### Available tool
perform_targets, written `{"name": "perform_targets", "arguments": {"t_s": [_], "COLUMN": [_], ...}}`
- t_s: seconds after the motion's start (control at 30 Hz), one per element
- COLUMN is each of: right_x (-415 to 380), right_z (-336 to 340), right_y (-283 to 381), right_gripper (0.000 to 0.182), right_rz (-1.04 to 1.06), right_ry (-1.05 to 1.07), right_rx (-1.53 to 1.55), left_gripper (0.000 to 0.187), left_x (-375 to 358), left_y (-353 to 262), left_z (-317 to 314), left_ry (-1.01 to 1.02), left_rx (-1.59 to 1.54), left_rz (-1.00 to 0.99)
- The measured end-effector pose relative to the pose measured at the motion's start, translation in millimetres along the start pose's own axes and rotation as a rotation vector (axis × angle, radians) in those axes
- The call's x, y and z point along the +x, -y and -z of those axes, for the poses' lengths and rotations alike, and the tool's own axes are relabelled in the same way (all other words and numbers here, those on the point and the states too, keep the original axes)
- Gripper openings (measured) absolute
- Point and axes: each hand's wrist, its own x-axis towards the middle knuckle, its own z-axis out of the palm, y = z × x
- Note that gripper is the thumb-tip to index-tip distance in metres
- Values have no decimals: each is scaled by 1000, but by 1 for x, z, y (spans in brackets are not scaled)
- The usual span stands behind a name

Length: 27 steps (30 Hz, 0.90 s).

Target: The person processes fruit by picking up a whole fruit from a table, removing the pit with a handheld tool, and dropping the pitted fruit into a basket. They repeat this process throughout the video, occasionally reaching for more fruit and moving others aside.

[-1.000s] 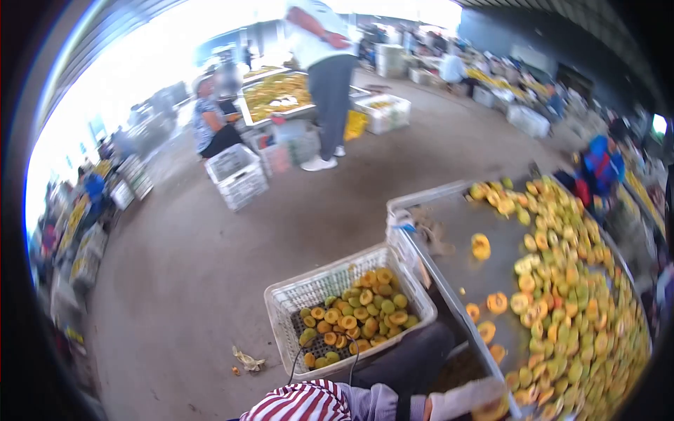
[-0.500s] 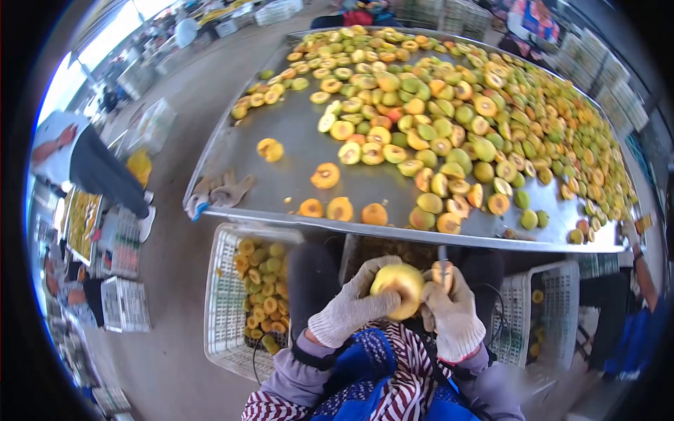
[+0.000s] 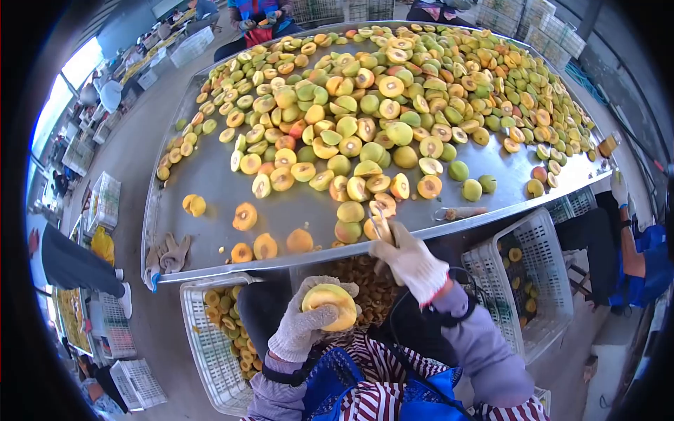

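Observation:
My left hand (image 3: 314, 321), in a knitted glove, is wrapped round a yellow peach half (image 3: 330, 306) above my lap. Its hollowed side shows between thumb and fingers. My right hand (image 3: 414, 263), gloved too, reaches to the table's near edge, closed on a thin metal-tipped pitting tool (image 3: 380, 226). The tool's tip overlaps a peach half beside a small group of peaches (image 3: 349, 231). Right of there, a wooden-handled tool with a metal loop (image 3: 460, 212) lies on the metal table (image 3: 210, 238).
Cut peaches (image 3: 344, 105) are heaped across the table. Grey gloves (image 3: 168, 254) lie at its near left corner. Below stand a white crate of peach halves (image 3: 203, 351), brown scraps (image 3: 361, 281) and another white crate (image 3: 544, 281). Co-workers sit at the far side and right.
My right hand has moved from beside the left hand up to the table edge with the tool. My left hand keeps its peach half, lower now. The camera view has turned rightward.

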Motion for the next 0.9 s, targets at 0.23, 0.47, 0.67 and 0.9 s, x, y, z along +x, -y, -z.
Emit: {"name": "perform_targets", "arguments": {"t_s": [0.23, 0.47, 0.67, 0.9], "right_x": [46, 89, 90, 45], "right_z": [117, 191, 185, 121], "right_y": [-23, -72, -61, -17], "right_gripper": [40, 28, 33, 29], "right_rz": [124, -113, -48, 114], "right_ry": [-320, -17, 20, -212], "right_rx": [-1030, -1256, -1259, -34], "left_gripper": [54, 56, 59, 64], "left_x": [2, 14, 12, 19], "left_y": [-8, -4, -8, -12], "left_z": [1, 0, 5, -8], "left_ry": [-98, -154, -195, -246], "left_rx": [39, -14, -55, -14], "left_rz": [-19, -47, -77, -158]}}
